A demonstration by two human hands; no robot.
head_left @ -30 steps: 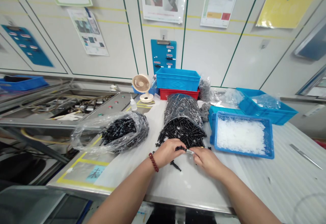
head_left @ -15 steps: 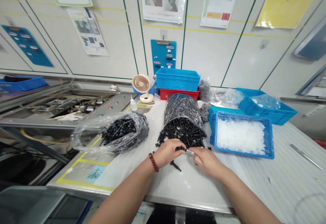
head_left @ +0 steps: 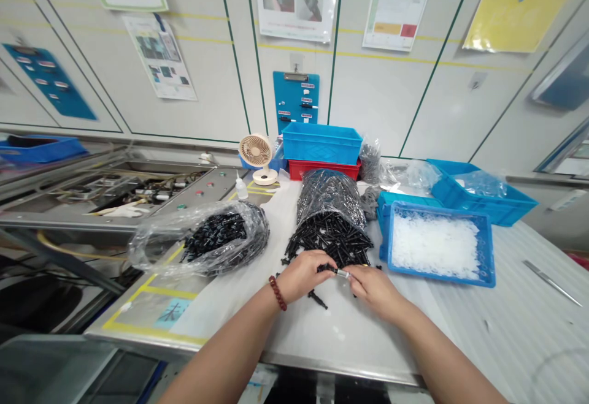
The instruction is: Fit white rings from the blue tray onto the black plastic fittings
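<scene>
My left hand [head_left: 304,275] and my right hand [head_left: 373,289] meet over the white table [head_left: 317,330], both with fingers pinched. Between them is a small black plastic part [head_left: 327,267] with a clear tip [head_left: 343,273]; the left fingers pinch the black end, the right fingers the clear end. Just beyond lies a heap of black parts [head_left: 329,235] spilling from an open plastic bag. One loose black part [head_left: 317,299] lies on the table under my hands. A red bead bracelet is on my left wrist.
A plastic bag of black parts [head_left: 216,235] lies to the left. A blue tray of clear white pieces [head_left: 437,246] stands at the right, more blue bins [head_left: 478,195] behind it. A blue bin on a red one [head_left: 321,146], a small fan [head_left: 254,151] and a glue bottle [head_left: 240,187] sit at the back.
</scene>
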